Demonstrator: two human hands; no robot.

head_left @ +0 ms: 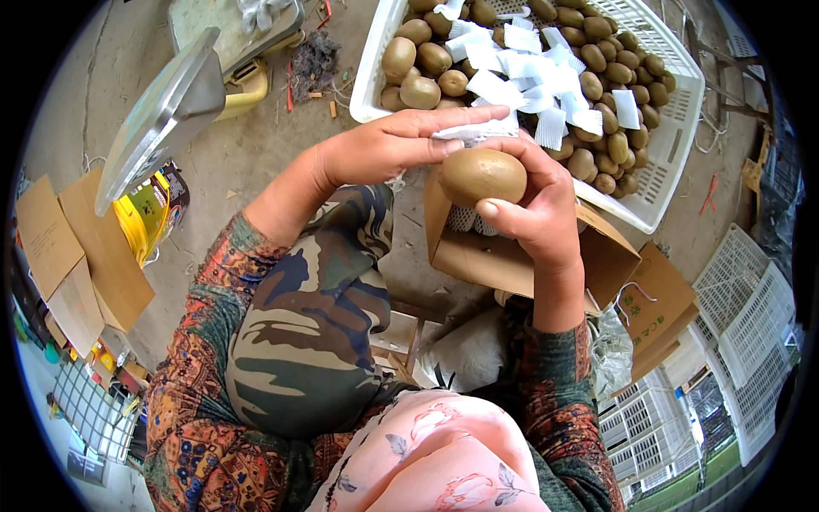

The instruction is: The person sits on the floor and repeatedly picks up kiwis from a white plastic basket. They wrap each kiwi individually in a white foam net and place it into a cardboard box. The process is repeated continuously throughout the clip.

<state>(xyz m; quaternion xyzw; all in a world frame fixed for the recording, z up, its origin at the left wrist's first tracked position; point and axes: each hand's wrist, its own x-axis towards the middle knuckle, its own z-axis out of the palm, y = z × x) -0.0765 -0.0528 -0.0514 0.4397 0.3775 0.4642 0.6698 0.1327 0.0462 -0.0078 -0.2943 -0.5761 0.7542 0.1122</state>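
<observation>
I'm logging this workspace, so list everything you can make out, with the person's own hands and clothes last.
Held kiwifruit: one, brown, in right hand
Held sleeve: one, white, at left hand's fingers
Loose kiwifruit: many, brown, in crate
White sleeves: many, white, on loose kiwifruit
Crate: one, white, top
Open box: one, brown, below hands
Cardboard: several panels, brown, far left
Metal-cased device: one, silver, upper left
Yellow package: one, yellow, left
Other crates: several, white, lower right
Plastic bag: one, clear, beside right forearm
Pink floral cloth: one, bottom centre
Camouflage trousers: one pair, green-brown, centre left
Patterned sleeves: two, multicoloured, on arms
Hands: two, bare, centre
</observation>
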